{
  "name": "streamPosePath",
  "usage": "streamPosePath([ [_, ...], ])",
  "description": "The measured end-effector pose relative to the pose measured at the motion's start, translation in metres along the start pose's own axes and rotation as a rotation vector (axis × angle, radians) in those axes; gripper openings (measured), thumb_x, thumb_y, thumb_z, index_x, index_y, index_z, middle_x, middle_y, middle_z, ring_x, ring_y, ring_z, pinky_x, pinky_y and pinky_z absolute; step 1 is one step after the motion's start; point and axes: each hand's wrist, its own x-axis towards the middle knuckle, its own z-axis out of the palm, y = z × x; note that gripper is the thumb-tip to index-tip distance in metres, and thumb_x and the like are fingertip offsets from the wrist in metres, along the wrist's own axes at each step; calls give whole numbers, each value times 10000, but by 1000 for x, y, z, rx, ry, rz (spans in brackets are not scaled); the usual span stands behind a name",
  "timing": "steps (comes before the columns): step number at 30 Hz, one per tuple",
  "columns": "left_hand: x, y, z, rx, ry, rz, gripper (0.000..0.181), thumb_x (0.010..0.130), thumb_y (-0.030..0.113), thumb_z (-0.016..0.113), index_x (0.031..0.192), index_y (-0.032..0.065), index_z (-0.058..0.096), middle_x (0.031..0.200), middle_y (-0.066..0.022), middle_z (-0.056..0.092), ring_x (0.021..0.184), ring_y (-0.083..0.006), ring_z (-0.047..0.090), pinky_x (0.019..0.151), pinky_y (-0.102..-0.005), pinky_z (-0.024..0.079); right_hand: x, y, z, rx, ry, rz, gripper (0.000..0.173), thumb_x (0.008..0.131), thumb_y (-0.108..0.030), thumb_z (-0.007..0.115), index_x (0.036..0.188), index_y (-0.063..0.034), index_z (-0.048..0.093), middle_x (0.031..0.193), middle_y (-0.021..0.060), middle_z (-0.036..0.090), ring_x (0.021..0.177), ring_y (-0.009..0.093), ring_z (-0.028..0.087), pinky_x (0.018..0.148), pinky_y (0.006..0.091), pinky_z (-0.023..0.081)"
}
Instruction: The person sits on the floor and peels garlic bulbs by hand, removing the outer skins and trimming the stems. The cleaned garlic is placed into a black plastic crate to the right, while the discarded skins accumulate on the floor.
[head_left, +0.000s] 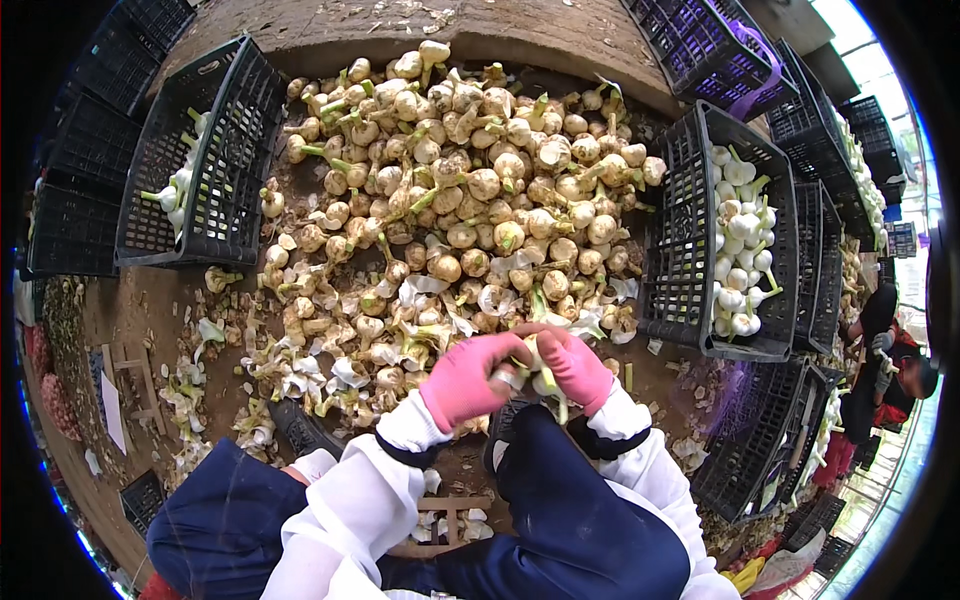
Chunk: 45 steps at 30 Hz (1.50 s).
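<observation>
Both my hands wear pink gloves and meet over my knees, at the near edge of a heap of garlic bulbs (480, 187). My right hand (574, 367) grips a garlic bulb (534, 354) with a green stem, its thumb pressed against it. Curled beside it, my left hand (474, 379) has whitish garlic or skin (511, 377) between its fingers; the fingers hide much of it. Loose peeled skins (349, 373) lie among the unpeeled, soil-stained bulbs just beyond my left hand.
To the right, a black plastic crate (675, 225) holds clean white bulbs. Another black crate (247, 150) at left has a few. More crates (750, 442) stand at the right, some stacked. A person (892, 360) sits at far right. A low wooden frame (450, 517) lies beneath me.
</observation>
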Motion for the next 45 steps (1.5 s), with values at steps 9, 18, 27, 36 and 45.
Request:
streamPosePath([
  [9,25,-47,-24,292,414,-79,267,781,25,580,1033,95,635,787,-120,629,732,-278,629,700,-372,499,-7,-5,25,346,-570,392,755,878,-582,637,1387,-46,486,852,69,627,636,160,626,563,286,526],
  [18,3,-30,-4,316,65,253,508,741,74,723,1234,155,631,1192,-128,550,1075,-325,577,929,-376,489,18,51,-6,-220,378,68,450,1004,-424,410,1206,-81,620,908,166,696,843,294,669,781,385,512],
  [27,0,-40,4,-727,517,-182,156,966,46,589,1105,-16,628,1004,-108,699,859,-176,689,783,-285,572,1,3,23,489,326,169,377,1069,-330,333,997,-45,569,715,102,601,577,257,611,507,421,520],
  [36,-12,-64,15,-423,478,-172,208,944,23,617,1149,-12,620,1035,-80,686,864,-140,651,756,-255,541,12,24,15,-262,127,-130,675,856,-288,732,1403,-25,437,1097,112,659,903,172,660,796,267,515],
  [45,12,-81,-15,-49,314,-76,502,898,-37,569,1385,44,482,1279,-126,609,1227,-208,560,1048,-308,434,-43,-68,-41,465,543,-179,424,955,-315,591,1273,-43,530,1049,128,637,729,193,669,610,337,598],
])
